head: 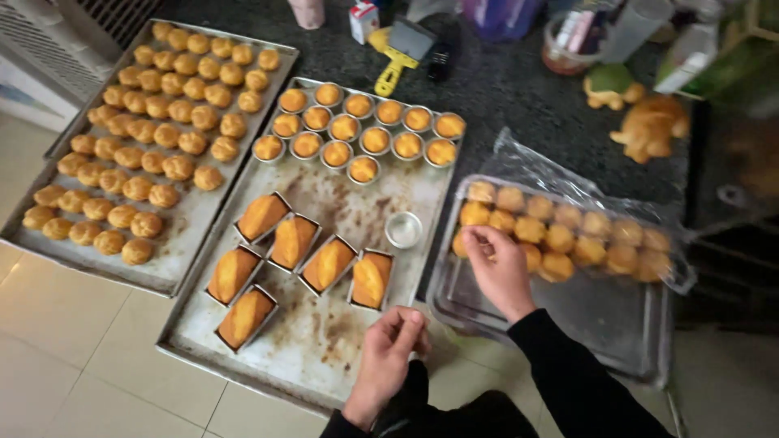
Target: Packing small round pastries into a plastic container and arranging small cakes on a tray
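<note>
Your right hand [499,268] pinches a small golden cake [469,241] at the left end of the film-lined tray [600,324], rows filling inward. Your left hand [389,353], grip pressed together, hovers at the middle tray's [324,357] near edge.

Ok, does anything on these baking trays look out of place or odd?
One small round tin on the middle tray sits empty and alone, apart from the filled round tins above. That tray is stained with brown baked-on marks. Otherwise the rows look orderly.
</note>
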